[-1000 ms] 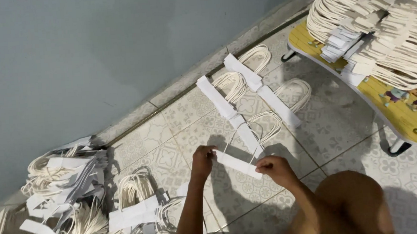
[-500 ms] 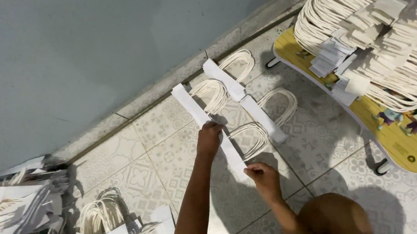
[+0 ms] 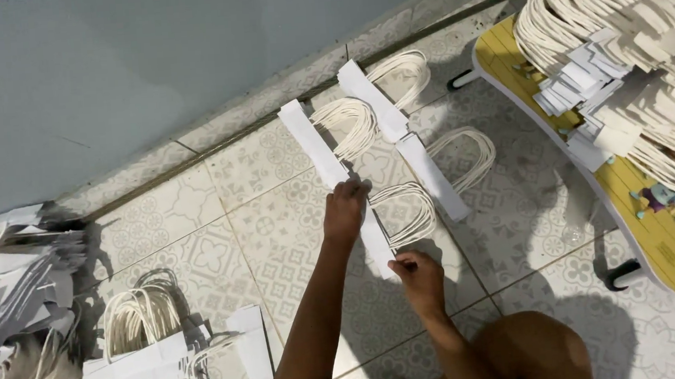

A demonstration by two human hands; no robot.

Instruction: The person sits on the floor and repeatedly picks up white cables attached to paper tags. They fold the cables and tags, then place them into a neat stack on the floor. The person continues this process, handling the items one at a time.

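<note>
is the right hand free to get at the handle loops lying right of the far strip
Probably yes. The right hand sits at the near end of a strip, and bare tile lies between it and those loops; it would have to let go first.

The light around me is soft and even, fairly bright, with a cool cast on the wall [image 3: 147, 68]. My arms throw faint, diffuse shadows toward five o'clock across the tiled floor [image 3: 219, 190]. The piles at nine o'clock sit darker and slightly smeared. The white paper strips [image 3: 396, 122] look nearly blown out. Straight lines bow a little near the edges.
</note>
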